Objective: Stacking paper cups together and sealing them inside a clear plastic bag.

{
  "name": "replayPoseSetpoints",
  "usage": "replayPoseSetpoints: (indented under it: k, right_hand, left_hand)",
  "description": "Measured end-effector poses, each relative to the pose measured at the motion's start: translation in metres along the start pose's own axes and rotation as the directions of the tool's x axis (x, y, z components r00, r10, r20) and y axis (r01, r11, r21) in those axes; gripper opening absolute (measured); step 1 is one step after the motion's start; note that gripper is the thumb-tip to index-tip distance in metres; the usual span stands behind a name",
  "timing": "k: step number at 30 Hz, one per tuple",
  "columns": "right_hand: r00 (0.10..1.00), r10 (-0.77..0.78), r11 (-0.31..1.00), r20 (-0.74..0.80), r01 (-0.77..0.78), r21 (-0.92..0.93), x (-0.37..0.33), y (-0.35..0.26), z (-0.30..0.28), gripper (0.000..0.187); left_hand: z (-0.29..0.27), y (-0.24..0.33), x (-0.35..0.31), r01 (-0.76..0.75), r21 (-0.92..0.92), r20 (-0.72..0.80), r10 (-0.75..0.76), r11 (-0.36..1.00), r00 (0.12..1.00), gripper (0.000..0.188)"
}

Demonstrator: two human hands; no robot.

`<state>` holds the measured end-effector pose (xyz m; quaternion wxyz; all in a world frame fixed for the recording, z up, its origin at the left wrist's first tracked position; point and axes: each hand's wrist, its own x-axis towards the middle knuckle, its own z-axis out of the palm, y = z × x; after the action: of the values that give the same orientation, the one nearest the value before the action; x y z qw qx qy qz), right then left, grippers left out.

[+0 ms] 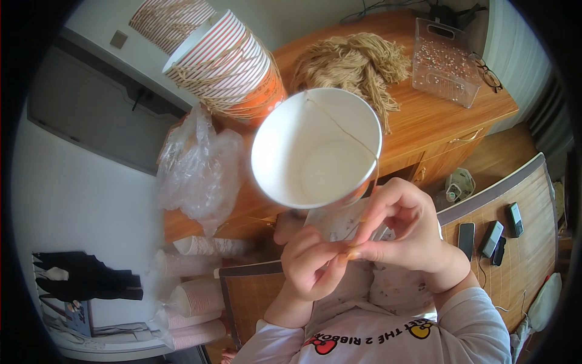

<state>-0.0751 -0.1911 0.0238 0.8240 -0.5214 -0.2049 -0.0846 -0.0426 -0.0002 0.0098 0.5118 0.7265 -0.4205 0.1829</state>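
Note:
A large white-lined paper bucket (276, 155) stands tilted in front of me, its open mouth facing up. From a point near its far rim a thin tan cord (350, 133) crosses the mouth, passes over the right rim and runs down to my fingers. My left hand (308, 262) and my right hand (405, 233) meet just below the bucket, thumbs and forefingers pinched together at the tips. Both seem to grip the cord's end, though the fingers cover most of it. Beyond the bucket, a loose bundle of tan cords (348, 60) lies on the wooden desk (397, 145).
Nested striped buckets with cords (227, 67) stand at the far left, beside a crumpled clear plastic bag (203, 164). A clear box (445, 70) and eyeglasses (490, 77) sit at the desk's right. Wrapped stacks of paper cups (197, 297) lie lower left; a phone (466, 239) rests right.

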Motion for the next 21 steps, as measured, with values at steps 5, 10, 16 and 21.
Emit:
replayPoseSetpoints:
  k: [5, 10, 16, 21]
  right_hand:
    - [0.999, -0.033, 0.999, -0.013, 0.032, -0.017, 0.0012, 0.0021, -0.0008, 0.033]
    - [0.997, -0.057, 0.997, -0.052, 0.055, -0.051, 0.0018, 0.0032, 0.0, 0.029]
    - [0.97, -0.236, 0.908, -0.056, 0.2, -0.368, 0.0051, 0.003, -0.0057, 0.02]
    - [0.969, -0.242, 0.882, -0.046, 0.2, -0.426, 0.0056, 0.0004, -0.0063, 0.019]
  left_hand:
    - [0.0038, 0.0009, 0.0035, -0.036, 0.055, -0.033, 0.038, 0.998, 0.999, 0.016]
    - [0.0023, 0.0028, 0.0021, 0.028, 0.043, -0.065, -0.025, 0.999, 0.998, 0.016]
    - [0.0046, -0.0011, 0.0, 0.199, 0.04, -0.249, -0.183, 0.979, 0.951, 0.023]
    - [0.0063, -0.0015, -0.0012, 0.306, 0.035, -0.284, -0.284, 0.951, 0.916, 0.021]
